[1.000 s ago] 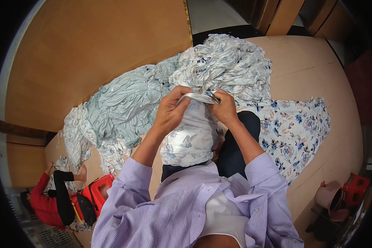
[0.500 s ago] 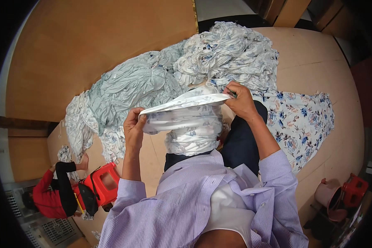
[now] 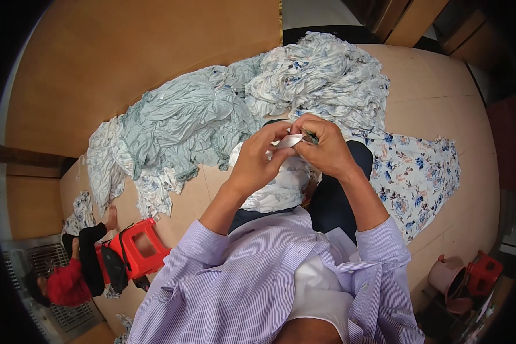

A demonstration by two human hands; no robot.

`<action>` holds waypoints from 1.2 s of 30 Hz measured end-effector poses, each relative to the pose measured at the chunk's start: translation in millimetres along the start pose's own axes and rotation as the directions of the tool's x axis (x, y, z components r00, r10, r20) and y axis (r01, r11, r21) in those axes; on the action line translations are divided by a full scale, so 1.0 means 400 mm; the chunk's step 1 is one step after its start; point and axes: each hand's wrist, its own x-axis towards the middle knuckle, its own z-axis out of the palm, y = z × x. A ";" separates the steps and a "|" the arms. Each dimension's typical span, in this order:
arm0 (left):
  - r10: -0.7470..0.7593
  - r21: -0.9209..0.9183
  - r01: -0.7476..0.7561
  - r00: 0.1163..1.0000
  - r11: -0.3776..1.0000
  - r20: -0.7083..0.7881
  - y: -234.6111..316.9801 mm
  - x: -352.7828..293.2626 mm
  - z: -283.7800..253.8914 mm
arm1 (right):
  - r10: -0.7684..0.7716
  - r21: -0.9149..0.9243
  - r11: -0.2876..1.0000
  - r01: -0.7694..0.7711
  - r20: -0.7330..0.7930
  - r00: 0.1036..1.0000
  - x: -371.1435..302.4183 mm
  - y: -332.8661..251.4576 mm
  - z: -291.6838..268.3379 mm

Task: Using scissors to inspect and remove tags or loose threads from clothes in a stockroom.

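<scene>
My left hand (image 3: 258, 156) and my right hand (image 3: 328, 148) meet in front of me, both closed on a narrow white edge of floral cloth (image 3: 278, 186). The fingers pinch that edge from either side. Below them, the rest of the cloth lies bunched over my lap, white with pale blue-grey flowers. Tucked in my right hand is a small dark metallic tool (image 3: 310, 137), mostly hidden by the fingers; its kind I cannot make out.
Ahead lie heaps of white floral cloth (image 3: 321, 77) and grey-green cloth (image 3: 183, 117) on the tiled floor. More floral cloth (image 3: 413, 178) spreads at right. A person (image 3: 74, 275) sits at lower left near a red plastic stool (image 3: 143, 247). A pink bucket (image 3: 446, 272) stands at lower right.
My left hand has moved right and up to meet my right hand. The cloth edge, stretched between them before, is now gathered short. My right hand has shifted slightly left.
</scene>
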 end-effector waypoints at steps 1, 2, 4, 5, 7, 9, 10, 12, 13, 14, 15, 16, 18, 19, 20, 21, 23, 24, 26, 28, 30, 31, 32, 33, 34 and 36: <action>-0.002 -0.031 0.002 1.000 1.000 0.015 0.004 0.012 0.008 | -0.032 0.018 0.999 0.033 -0.039 0.999 -0.004 -0.001 -0.006; -0.004 -0.062 0.006 1.000 0.998 0.030 0.005 0.020 0.014 | -0.062 0.036 0.997 0.065 -0.079 0.995 -0.010 0.000 -0.011; -0.004 -0.094 0.009 0.999 0.996 0.049 0.005 0.027 0.024 | -0.092 0.050 0.994 0.098 -0.123 0.988 -0.018 0.007 -0.018; -0.015 -0.105 0.019 0.999 0.994 0.044 0.004 0.026 0.028 | -0.095 0.032 0.994 0.101 -0.156 0.983 -0.024 0.012 -0.018; -0.038 -0.125 0.042 0.999 0.991 0.034 0.003 0.021 0.035 | -0.104 -0.002 0.994 0.106 -0.221 0.970 -0.036 0.023 -0.014; -0.050 -0.134 0.054 0.998 0.989 0.034 0.001 0.020 0.043 | -0.106 -0.017 0.994 0.105 -0.257 0.961 -0.046 0.034 -0.011; -0.048 -0.137 0.051 0.998 0.989 0.027 0.000 0.021 0.048 | -0.090 -0.021 0.996 0.087 -0.282 0.955 -0.050 0.039 -0.010; -0.043 -0.141 0.044 0.999 0.989 0.013 -0.001 0.022 0.056 | -0.057 -0.027 0.998 0.051 -0.330 0.942 -0.057 0.050 -0.006; -0.045 -0.144 0.047 0.999 0.988 0.014 -0.001 0.022 0.058 | -0.064 -0.030 0.998 0.057 -0.363 0.930 -0.060 0.056 -0.004; -0.041 -0.142 0.042 0.999 0.989 0.008 0.000 0.022 0.060 | -0.040 -0.027 0.999 0.033 -0.355 0.934 -0.062 0.062 -0.002; -0.025 -0.118 0.026 1.000 0.993 0.006 0.000 0.021 0.061 | 0.040 0.078 0.997 -0.013 -0.361 0.932 -0.065 0.068 -0.001; -0.009 -0.095 0.010 1.000 0.995 0.005 0.001 0.021 0.063 | 0.120 0.183 0.982 -0.056 -0.360 0.925 -0.068 0.073 0.000; 0.018 -0.049 -0.018 1.000 0.999 0.006 0.003 0.022 0.066 | 0.276 0.384 0.913 -0.138 -0.333 0.902 -0.074 0.080 -0.002; 0.024 -0.049 -0.024 1.000 0.999 0.008 0.003 0.023 0.067 | 0.278 0.385 0.912 -0.138 -0.336 0.900 -0.077 0.082 -0.006; 0.065 -0.029 -0.065 0.998 0.997 0.014 0.003 0.024 0.067 | 0.347 0.491 0.854 -0.173 -0.290 0.892 -0.080 0.082 -0.010; 0.106 -0.010 -0.105 0.994 0.994 0.020 0.003 0.026 0.067 | 0.409 0.588 0.782 -0.206 -0.236 0.881 -0.083 0.082 -0.015; 0.175 0.036 -0.176 0.984 0.984 0.034 0.004 0.027 0.066 | 0.509 0.750 0.604 -0.268 -0.105 0.854 -0.085 0.080 -0.021; 0.184 0.030 -0.185 0.982 0.982 0.030 0.005 0.025 0.066 | 0.509 0.751 0.603 -0.268 -0.104 0.854 -0.085 0.077 -0.021; 0.073 -0.102 -0.069 0.997 0.992 0.032 0.010 0.017 0.067 | 0.451 0.787 0.584 -0.198 -0.111 0.886 -0.085 0.072 -0.021; -0.045 -0.245 0.058 0.997 0.968 0.056 0.016 0.011 0.068 | 0.393 0.824 0.554 -0.119 -0.133 0.910 -0.085 0.065 -0.021; -0.087 -0.287 0.104 0.994 0.952 0.071 0.018 0.012 0.067 | 0.383 0.835 0.536 -0.124 -0.109 0.917 -0.085 0.059 -0.019; -0.134 -0.342 0.160 0.986 0.926 0.097 0.018 0.012 0.066 | 0.376 0.849 0.515 -0.120 -0.097 0.922 -0.087 0.058 -0.018; -0.180 -0.396 0.216 0.976 0.893 0.125 0.016 0.013 0.066 | 0.370 0.862 0.493 -0.117 -0.086 0.925 -0.090 0.060 -0.015; -0.215 -0.462 0.267 0.963 0.846 0.163 0.013 0.013 0.067 | 0.364 0.874 0.472 -0.114 -0.075 0.928 -0.095 0.064 -0.013; -0.227 -0.447 0.275 0.961 0.851 0.158 0.006 0.015 0.067 | 0.368 0.875 0.470 -0.117 -0.073 0.927 -0.095 0.073 -0.013; -0.102 -0.199 0.126 0.986 0.972 0.130 -0.018 0.022 0.067 | 0.320 0.762 0.647 -0.034 -0.231 0.919 -0.092 0.104 -0.016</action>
